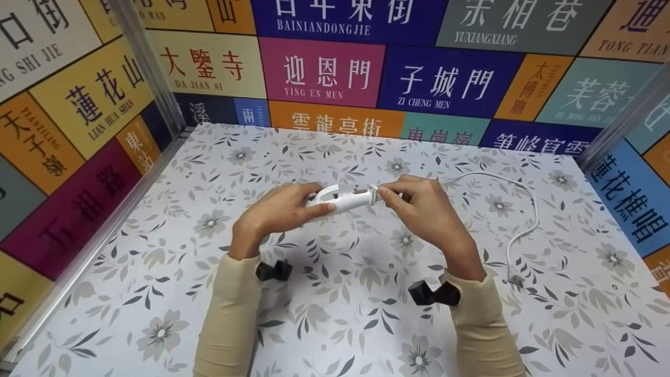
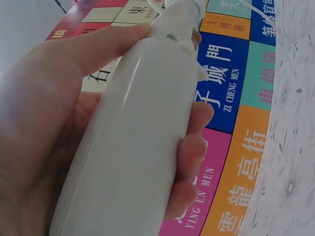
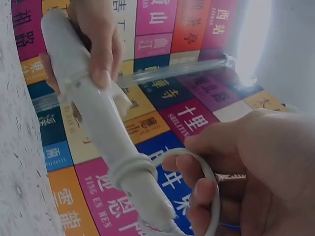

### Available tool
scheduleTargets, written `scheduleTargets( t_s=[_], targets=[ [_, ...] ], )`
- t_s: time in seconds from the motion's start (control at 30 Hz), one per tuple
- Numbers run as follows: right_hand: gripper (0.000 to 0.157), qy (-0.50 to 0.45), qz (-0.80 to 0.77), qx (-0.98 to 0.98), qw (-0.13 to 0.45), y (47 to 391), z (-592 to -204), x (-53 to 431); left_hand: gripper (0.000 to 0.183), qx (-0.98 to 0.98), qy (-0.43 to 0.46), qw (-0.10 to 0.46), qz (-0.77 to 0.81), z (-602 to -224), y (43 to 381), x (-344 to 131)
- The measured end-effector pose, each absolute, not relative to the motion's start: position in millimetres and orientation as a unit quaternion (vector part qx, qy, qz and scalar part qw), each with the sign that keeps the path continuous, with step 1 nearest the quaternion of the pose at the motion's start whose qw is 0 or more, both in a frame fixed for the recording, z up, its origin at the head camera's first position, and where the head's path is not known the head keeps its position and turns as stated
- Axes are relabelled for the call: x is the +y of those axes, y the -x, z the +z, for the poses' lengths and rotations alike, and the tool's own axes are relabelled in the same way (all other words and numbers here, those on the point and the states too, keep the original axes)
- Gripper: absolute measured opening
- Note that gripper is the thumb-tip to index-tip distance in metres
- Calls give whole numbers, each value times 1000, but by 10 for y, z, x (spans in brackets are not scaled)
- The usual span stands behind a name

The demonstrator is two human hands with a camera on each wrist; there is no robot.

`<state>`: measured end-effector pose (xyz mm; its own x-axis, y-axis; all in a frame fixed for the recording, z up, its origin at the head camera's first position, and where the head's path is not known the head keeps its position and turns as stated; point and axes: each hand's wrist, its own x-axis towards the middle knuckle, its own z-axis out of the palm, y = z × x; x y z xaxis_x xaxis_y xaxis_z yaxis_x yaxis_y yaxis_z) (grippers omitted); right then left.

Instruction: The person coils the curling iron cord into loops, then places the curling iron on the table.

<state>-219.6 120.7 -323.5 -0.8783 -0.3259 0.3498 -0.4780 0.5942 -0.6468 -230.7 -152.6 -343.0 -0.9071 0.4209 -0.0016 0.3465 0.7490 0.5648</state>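
Observation:
A white corded appliance that looks like a curling iron (image 1: 348,201) is held up over the table, slanting slightly. My left hand (image 1: 282,209) grips its thick, ribbed end (image 2: 128,137), thumb along the near side and fingers wrapped beneath. A curved white lever (image 1: 328,192) stands out from its body by the left thumb. At the other end my right hand (image 1: 426,204) pinches the white cord (image 3: 214,189), which passes in a loop by the curled fingers. Turns of cord (image 3: 133,169) circle the appliance's narrower end.
The rest of the cord (image 1: 535,209) curves over the table at right and ends in a grey plug (image 1: 515,280). Flowered cloth covers the table (image 1: 335,314). Colourful sign-covered panels (image 1: 322,70) stand behind and on both sides. Black mounts (image 1: 434,293) sit at the wrists.

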Motion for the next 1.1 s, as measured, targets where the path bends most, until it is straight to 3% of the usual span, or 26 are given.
scheduleTargets(
  t_s=[0.27, 0.47, 0.73, 1.1],
  targets=[
    [28, -228, 475, -849, 45, 2250, -3323, 1118, 38, 930, -176, -22, 323, -3409, 2324, -1492],
    [25, -278, 544, -792, -11, 2416, -3441, 1186, 40, 915, -160, -67, 363, -3389, 2305, -1437],
    [26, -309, 531, -787, -59, 2635, -3655, 1375, 42, 896, -157, -77, 409, -3340, 2252, -1396],
    [23, -261, 426, -860, -102, 2787, -3785, 1583, 41, 887, -216, -54, 404, -3322, 2189, -1429]
  ],
)
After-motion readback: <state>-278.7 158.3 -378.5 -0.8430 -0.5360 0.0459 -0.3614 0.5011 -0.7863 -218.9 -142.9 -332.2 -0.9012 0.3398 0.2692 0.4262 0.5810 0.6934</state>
